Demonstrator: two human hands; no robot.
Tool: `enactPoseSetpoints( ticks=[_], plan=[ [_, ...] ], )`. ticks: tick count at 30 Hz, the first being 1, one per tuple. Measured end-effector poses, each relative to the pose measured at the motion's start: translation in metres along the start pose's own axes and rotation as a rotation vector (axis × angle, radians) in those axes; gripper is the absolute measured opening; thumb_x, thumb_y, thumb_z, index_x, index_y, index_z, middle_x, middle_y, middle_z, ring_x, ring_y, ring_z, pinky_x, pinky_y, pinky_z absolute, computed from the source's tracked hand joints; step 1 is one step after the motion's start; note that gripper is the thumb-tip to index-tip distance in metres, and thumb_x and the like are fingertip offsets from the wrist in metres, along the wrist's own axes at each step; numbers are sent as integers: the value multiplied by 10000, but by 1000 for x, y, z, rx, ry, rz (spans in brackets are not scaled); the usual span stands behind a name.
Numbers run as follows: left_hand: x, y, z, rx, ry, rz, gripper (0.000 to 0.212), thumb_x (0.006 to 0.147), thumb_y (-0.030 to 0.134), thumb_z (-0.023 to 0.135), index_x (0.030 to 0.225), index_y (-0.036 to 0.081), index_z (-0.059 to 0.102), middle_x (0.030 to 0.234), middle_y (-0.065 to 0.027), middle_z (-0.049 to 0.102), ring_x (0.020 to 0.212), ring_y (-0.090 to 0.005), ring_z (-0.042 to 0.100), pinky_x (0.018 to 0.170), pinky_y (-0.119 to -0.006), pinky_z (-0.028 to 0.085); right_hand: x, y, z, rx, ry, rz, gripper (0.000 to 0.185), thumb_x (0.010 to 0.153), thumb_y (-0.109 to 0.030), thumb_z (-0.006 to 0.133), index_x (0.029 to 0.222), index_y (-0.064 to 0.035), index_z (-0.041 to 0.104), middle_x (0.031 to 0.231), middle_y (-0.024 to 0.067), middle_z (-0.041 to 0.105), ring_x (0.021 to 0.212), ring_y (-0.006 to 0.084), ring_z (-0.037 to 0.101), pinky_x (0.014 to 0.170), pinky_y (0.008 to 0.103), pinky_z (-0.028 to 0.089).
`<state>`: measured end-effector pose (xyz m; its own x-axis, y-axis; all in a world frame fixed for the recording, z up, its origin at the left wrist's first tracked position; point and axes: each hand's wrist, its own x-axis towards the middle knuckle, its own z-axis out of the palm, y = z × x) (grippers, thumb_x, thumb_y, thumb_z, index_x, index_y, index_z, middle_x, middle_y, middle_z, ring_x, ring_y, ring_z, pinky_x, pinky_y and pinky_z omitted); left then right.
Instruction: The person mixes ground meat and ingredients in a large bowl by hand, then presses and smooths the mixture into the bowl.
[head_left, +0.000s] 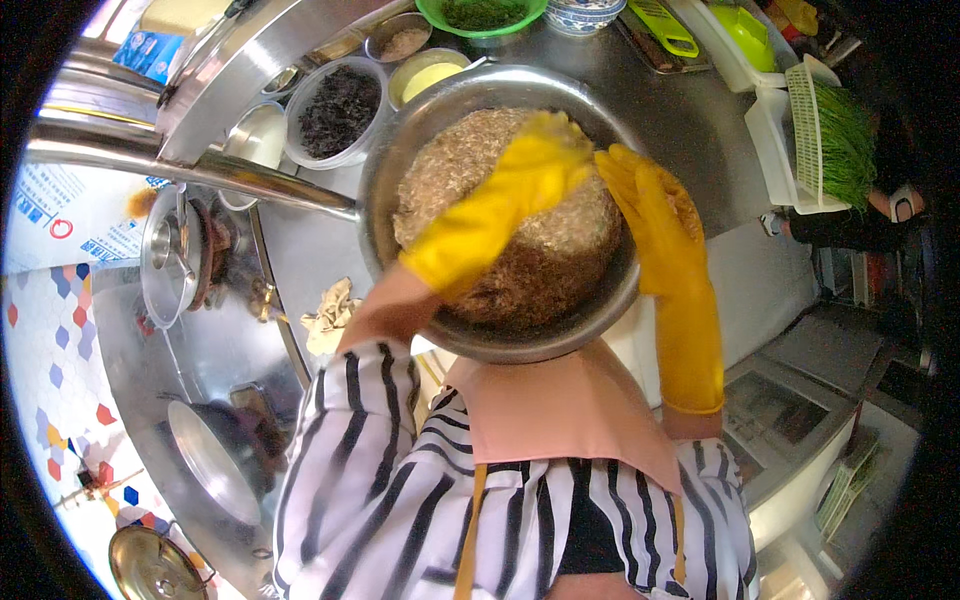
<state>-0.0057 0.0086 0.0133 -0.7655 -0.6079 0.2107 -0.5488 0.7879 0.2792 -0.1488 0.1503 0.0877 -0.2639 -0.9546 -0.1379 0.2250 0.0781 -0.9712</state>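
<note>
A large steel bowl (480, 349) holds a thick brownish minced mixture (465, 150), paler on top and darker at the near side. My left hand (525, 180), in a yellow rubber glove, reaches across the bowl over the mixture; its fingertips blur near the far right part, and whether they grip any is hard to tell. At the bowl's right rim is my right hand (652, 202), gloved in yellow too. Its fingers lie together along the rim, and some brownish mixture clings to the glove's outer side.
Beyond the bowl stand a tub of dark shredded food (341, 112), a pale yellow bowl (431, 75), a green basin (480, 19) and a green grater (664, 26). A basket of green stalks (840, 142) is at right. A steel pipe (277, 180) reaches the bowl's left side.
</note>
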Motion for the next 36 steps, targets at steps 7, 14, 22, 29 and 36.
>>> enactPoseSetpoints(
  ticks=[7, 14, 22, 29, 36],
  plan=[
    [-38, -147, -5, -168, -115, -265, 396, 1028, 343, 483, 1298, 89, 624, 1184, -165, 677, 1092, -319, 635, 995, -398, 470, 5, 2, -5, -46, -61, -129, 375, 1050, -165, 426, 1314, 79, 531, 1298, 209, 614, 1286, 276, 541, 1121, 359, 395],
    [-174, -13, 12, -512, 429, -1014, 558, 1003, 344, 536, 1462, 47, 428, 1469, -253, 406, 1372, -401, 368, 1155, -427, 268, 11, 16, 7, 164, -56, -111, 343, 1031, -101, 409, 1278, 64, 579, 1297, 177, 623, 1244, 247, 572, 1087, 323, 423],
    [-67, 73, 27, -177, 404, -587, 750, 943, 372, 572, 1532, 8, 283, 1572, -310, 234, 1461, -494, 197, 1185, -605, 53, -5, -11, 27, -31, -136, -173, 344, 1022, -126, 449, 1272, 68, 584, 1280, 179, 634, 1238, 245, 577, 1082, 317, 429],
    [-58, 17, -30, -391, -95, -584, 656, 982, 492, 460, 1452, 35, 448, 1515, -256, 389, 1413, -432, 347, 1178, -575, 197, 8, 34, 23, -259, -129, -174, 327, 1012, -186, 515, 1259, 0, 622, 1254, 137, 659, 1201, 226, 597, 1054, 311, 445],
    [-140, -54, -83, -1292, 681, -652, 433, 976, 397, 600, 1186, 29, 690, 1204, -119, 665, 1126, -230, 588, 982, -353, 458, 21, 75, 126, -944, -590, -587, 238, 877, -98, 640, 1100, -32, 693, 978, 186, 695, 896, 346, 655, 822, 413, 527]
  ],
)
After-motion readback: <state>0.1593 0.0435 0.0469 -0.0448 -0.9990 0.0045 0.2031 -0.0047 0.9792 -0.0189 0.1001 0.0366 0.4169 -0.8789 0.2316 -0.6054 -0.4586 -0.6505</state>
